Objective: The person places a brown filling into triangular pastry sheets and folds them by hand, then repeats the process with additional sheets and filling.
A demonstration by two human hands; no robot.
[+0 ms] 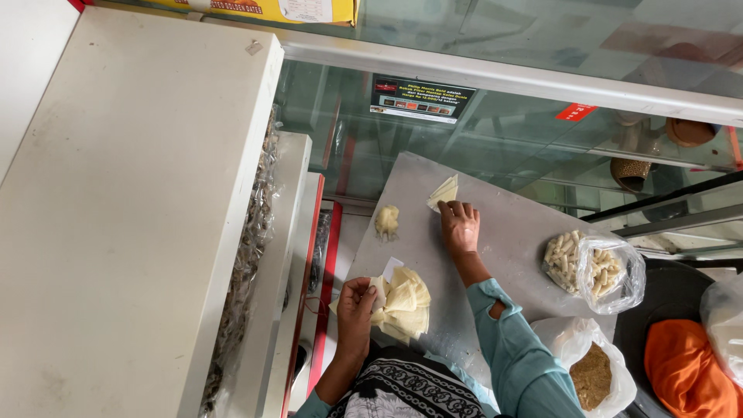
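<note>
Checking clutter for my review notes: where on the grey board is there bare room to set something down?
Bare patches on the grey board: between the right hand and the bag of rolled pieces, and the far corner behind the dough lump. It is crowded near the left hand, by the wrapper pile, and at the near right by the crumb bag.

Two bare hands are over the grey board (511, 232): the left hand (356, 308) and the right hand (460, 226). I count two piles of pale triangular wrappers, the big pile (404, 303) and a small stack (444, 191), plus one lump of dough (387, 220). There are two clear plastic bags, one of rolled pieces (592, 271) and one of brown crumbs (592, 375).
</note>
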